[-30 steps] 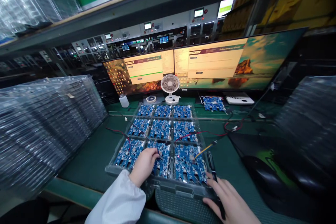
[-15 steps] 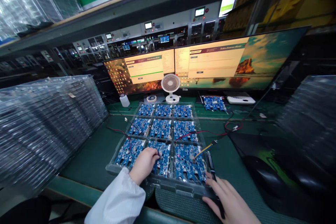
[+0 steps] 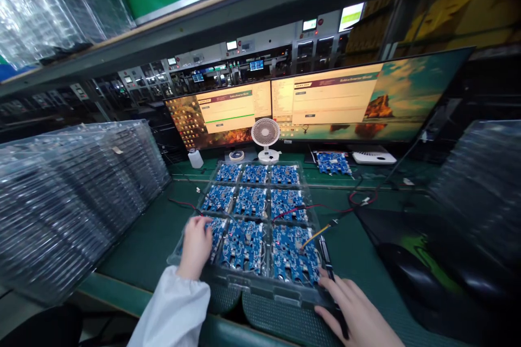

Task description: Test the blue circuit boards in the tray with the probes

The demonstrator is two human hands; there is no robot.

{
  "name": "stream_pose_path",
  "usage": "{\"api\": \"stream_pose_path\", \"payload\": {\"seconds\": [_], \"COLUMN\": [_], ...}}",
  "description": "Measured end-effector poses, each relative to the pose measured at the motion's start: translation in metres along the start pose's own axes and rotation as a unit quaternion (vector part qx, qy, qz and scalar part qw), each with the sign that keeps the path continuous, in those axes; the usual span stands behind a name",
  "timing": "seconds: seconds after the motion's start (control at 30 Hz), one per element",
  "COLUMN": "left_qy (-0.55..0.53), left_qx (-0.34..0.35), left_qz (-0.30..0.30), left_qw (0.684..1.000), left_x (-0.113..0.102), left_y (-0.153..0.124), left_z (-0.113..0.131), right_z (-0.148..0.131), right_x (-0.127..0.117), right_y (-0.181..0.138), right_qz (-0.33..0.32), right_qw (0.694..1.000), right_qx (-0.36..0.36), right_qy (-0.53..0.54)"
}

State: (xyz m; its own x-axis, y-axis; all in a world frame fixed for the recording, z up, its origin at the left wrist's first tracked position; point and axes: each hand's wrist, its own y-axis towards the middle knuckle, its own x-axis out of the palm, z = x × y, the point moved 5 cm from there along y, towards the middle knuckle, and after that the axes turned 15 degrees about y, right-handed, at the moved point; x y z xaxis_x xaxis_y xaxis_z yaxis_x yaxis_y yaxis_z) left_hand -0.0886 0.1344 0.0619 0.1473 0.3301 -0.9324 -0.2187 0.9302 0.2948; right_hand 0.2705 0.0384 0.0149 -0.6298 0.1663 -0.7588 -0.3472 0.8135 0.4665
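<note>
On the green bench at six o'clock, the clear tray (image 3: 244,282) shows nine blue circuit boards in a grid, the left hand (image 3: 196,244) lying loosely curled over its seven-o'clock board (image 3: 212,232) while the right hand (image 3: 358,314) rests spread at the five-o'clock corner.

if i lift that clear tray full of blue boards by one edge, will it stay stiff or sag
The clear tray looks like thin moulded plastic, so it would probably flex. Nine blue boards load it evenly, so lifting one edge could tilt them in their pockets. Red wires lie across it and may snag.
</note>
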Motion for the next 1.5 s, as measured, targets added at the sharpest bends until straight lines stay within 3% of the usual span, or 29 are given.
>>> {"api": "stream_pose_path", "payload": {"seconds": [0.07, 0.17, 0.33, 0.47, 0.57, 0.8, 0.97, 1.07, 1.17, 1.37, 1.5], "left_qy": [0.052, 0.001, -0.177, -0.314, -0.355, -0.332, -0.322, -0.316, -0.310, -0.302, -0.289], "left_qx": [-0.043, -0.029, -0.037, -0.047, -0.075, -0.092, -0.077, -0.068, -0.056, -0.035, -0.032], "left_qz": [0.000, -0.085, -0.129, -0.155, -0.127, -0.038, -0.035, -0.034, -0.035, -0.036, -0.035], "left_qw": [0.998, 0.996, 0.975, 0.936, 0.923, 0.938, 0.943, 0.946, 0.948, 0.952, 0.956], "left_x": [-0.002, 0.011, 0.027, 0.040, 0.049, 0.062, 0.061, 0.059, 0.056, 0.054, 0.054], "left_y": [0.009, 0.016, 0.019, 0.024, 0.032, 0.040, 0.039, 0.039, 0.039, 0.038, 0.036], "left_z": [-0.025, -0.039, -0.025, 0.002, 0.014, 0.018, 0.021, 0.024, 0.027, 0.030, 0.030], "right_z": [-0.003, -0.009, -0.016, -0.016, -0.016, -0.020, -0.039, -0.058, -0.073, -0.079, -0.077], "right_x": [-0.003, -0.009, -0.018, -0.019, -0.018, -0.022, -0.024, -0.012, 0.011, 0.062, 0.075], "right_y": [0.002, 0.005, 0.009, 0.010, 0.009, 0.009, 0.015, 0.021, 0.030, 0.052, 0.058], "right_qz": [0.006, 0.013, 0.031, 0.028, 0.025, 0.032, -0.014, -0.069, -0.104, -0.182, -0.223], "right_qw": [1.000, 0.999, 0.995, 0.994, 0.995, 0.994, 0.986, 0.974, 0.967, 0.969, 0.963], "right_qx": [-0.011, -0.036, -0.068, -0.065, -0.064, -0.072, -0.153, -0.214, -0.230, -0.168, -0.146], "right_qy": [-0.008, -0.037, -0.073, -0.080, -0.078, -0.077, -0.057, -0.041, -0.036, 0.015, 0.035]}}
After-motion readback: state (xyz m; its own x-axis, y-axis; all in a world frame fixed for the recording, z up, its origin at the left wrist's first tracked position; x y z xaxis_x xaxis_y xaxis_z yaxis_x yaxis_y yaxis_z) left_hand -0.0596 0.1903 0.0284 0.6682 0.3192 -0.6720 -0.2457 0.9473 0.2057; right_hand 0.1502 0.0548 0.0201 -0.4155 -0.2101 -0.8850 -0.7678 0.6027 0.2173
